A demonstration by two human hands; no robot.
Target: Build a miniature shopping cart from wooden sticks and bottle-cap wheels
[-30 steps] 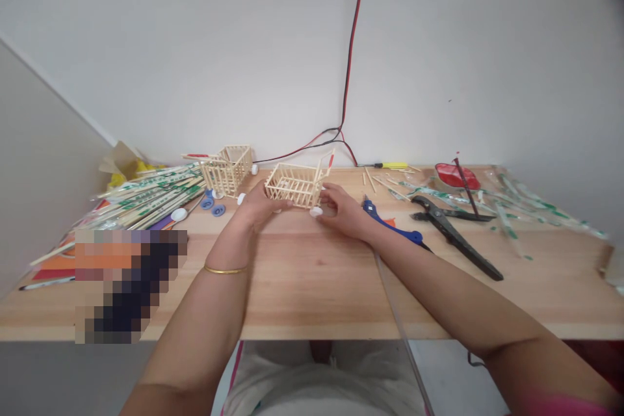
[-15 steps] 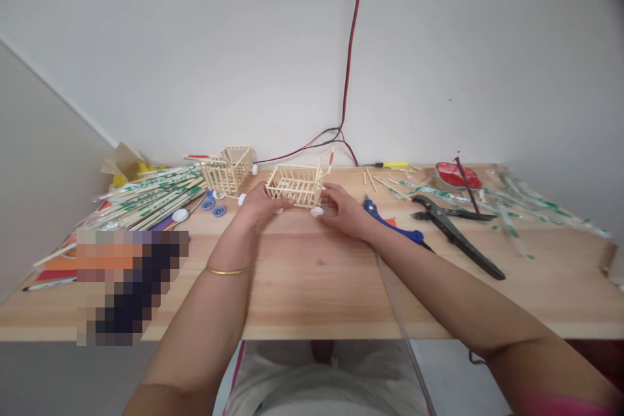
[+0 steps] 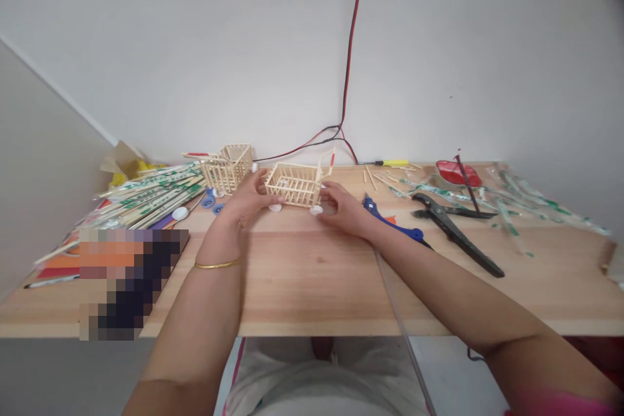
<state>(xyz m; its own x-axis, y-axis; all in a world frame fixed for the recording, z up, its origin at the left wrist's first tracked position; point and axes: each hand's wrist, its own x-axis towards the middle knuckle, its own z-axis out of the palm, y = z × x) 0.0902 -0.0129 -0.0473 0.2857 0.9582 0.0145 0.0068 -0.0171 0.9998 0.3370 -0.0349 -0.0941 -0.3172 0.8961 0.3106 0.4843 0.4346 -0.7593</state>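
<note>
A miniature shopping cart [image 3: 295, 185] built from thin wooden sticks stands on the table, with white round wheels and a red-marked handle at its right. My left hand [image 3: 248, 200] is at its left end, fingers apart, the thumb close to the front corner; whether it touches cannot be told. Against the cart's right end, my right hand [image 3: 344, 209] has its fingers and thumb around the lower corner by a white wheel. A second stick cart [image 3: 227, 169] stands behind my left hand, partly hidden by it. Blue ring-shaped pieces [image 3: 208, 200] lie beside that cart.
Wrapped wooden sticks [image 3: 160, 195] are heaped at left. On the right lie a blue glue gun [image 3: 394, 227], black-handled cutters [image 3: 458, 237], a yellow-handled tool [image 3: 394, 163], a red dish-like piece [image 3: 458, 173] and plastic wrappers [image 3: 517, 208]. A red-and-black cable [image 3: 348, 71] runs down the wall.
My left hand has shifted slightly left and loosened from the cart, uncovering its front left wheel. My right hand and the cart are nearly where they were.
</note>
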